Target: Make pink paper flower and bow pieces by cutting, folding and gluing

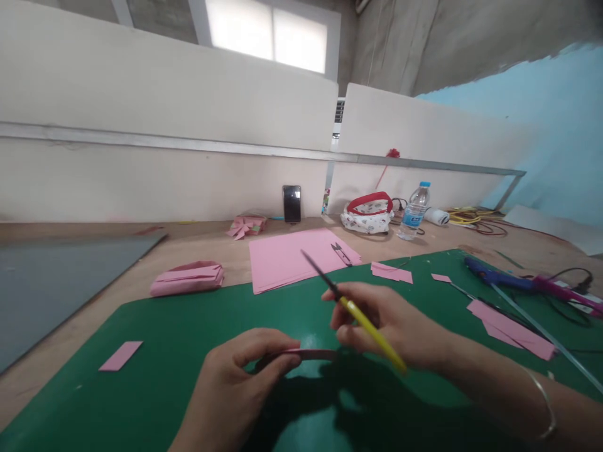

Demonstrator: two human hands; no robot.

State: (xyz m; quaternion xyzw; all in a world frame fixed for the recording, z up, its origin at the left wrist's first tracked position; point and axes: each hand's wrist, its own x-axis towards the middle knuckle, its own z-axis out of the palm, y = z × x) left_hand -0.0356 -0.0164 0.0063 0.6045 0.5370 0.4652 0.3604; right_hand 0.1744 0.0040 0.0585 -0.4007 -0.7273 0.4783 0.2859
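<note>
My left hand [230, 389] pinches one end of a narrow pink paper strip [311, 355], held edge-on just above the green cutting mat [155, 351]. My right hand [391, 326] is closed round a yellow-handled tool with a dark pointed tip [358, 317], probably scissors or a knife. The tip points up and away to the left. The far end of the strip reaches under my right hand's fingers. A thin bangle sits on my right wrist.
A stack of pink sheets [292, 257] with small scissors [342, 252] lies behind the mat. Folded pink paper [188, 278], pink offcuts [511, 326], a glue gun [499, 276], a metal ruler [541, 333], a water bottle [414, 210], a pouch [367, 216] and a phone [292, 203] stand around.
</note>
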